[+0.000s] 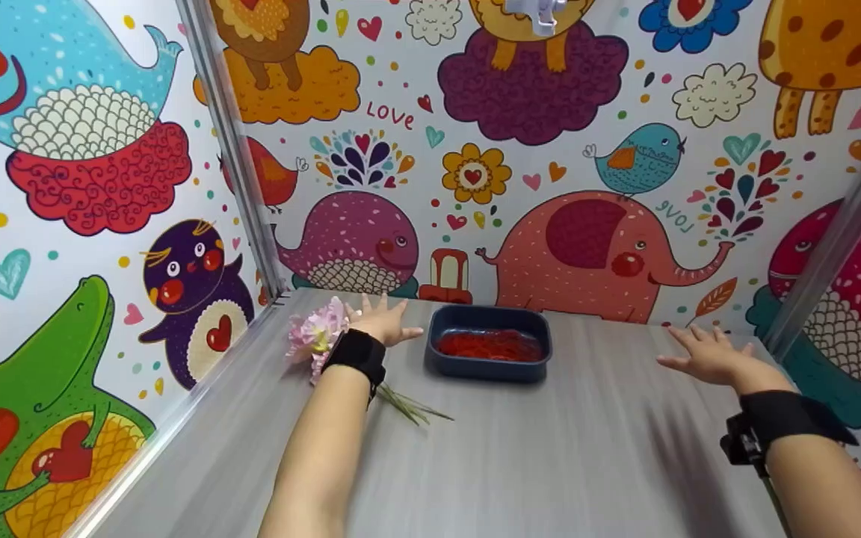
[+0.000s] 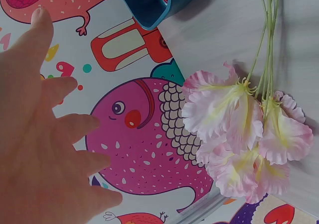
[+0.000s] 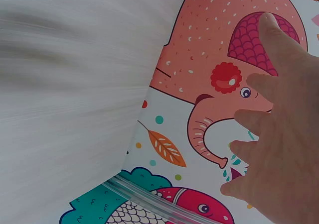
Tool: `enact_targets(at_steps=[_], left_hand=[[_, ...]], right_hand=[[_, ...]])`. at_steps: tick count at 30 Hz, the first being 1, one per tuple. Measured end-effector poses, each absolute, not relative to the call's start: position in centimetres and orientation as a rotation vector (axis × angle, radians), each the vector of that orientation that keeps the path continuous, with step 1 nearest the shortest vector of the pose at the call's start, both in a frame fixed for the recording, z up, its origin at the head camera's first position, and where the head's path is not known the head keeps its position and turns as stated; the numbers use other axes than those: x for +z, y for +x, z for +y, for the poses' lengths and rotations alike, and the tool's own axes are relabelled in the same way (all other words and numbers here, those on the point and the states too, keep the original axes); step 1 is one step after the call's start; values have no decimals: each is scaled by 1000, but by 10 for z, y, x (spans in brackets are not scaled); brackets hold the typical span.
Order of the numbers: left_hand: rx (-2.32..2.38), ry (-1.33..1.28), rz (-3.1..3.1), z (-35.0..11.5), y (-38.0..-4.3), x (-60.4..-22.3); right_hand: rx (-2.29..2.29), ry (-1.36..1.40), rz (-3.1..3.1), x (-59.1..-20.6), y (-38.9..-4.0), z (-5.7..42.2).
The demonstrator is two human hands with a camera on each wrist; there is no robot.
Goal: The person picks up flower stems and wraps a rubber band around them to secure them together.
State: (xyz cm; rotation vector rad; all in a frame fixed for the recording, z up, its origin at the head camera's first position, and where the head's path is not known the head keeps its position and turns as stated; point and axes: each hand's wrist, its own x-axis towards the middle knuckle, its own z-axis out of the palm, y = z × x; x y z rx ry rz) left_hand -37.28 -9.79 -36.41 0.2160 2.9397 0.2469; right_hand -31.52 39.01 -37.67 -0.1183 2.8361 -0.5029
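My left hand (image 1: 382,321) is held above the back left of the table with its fingers spread and nothing in them. Below it lies a bunch of pink artificial flowers (image 2: 224,109), blossoms to the left and green stems (image 1: 412,403) toward the middle; the wrist and its strap hide part of the bunch in the head view. Just right of that hand stands a dark blue rectangular container (image 1: 486,368) with red shredded strands (image 1: 490,345) inside. Over the right side of the table, my right hand (image 1: 711,357) also has its fingers spread, holding nothing, its shadow falling on the tabletop.
The grey wood-grain table (image 1: 550,456) is enclosed by printed panels with cartoon animals at the back (image 1: 400,149), left and right. Metal corner posts (image 1: 232,149) join the panels. A small white fixture (image 1: 541,13) hangs at the top of the back panel.
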Motion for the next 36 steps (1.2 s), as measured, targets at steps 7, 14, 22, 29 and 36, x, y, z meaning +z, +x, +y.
enact_targets(at_steps=[7,14,22,29,36], left_hand=[[281,211,2938,-101,-374,-363],[300,204,2945,-101,-378,-361],[349,185,3015,-99,-378,-373],[450,63,3223,-110,-391,-407],[919,-293,3323,-126,-399,-461]], right_hand=[[-521,-132,2826,-374,-318,389],[-523,-128,2840,-373,-321,393],[-501,-98,2834,-376,-318,400],[-496,-116,2834,-381,-322,401],[-522,-110,2803,-392,-323,405]])
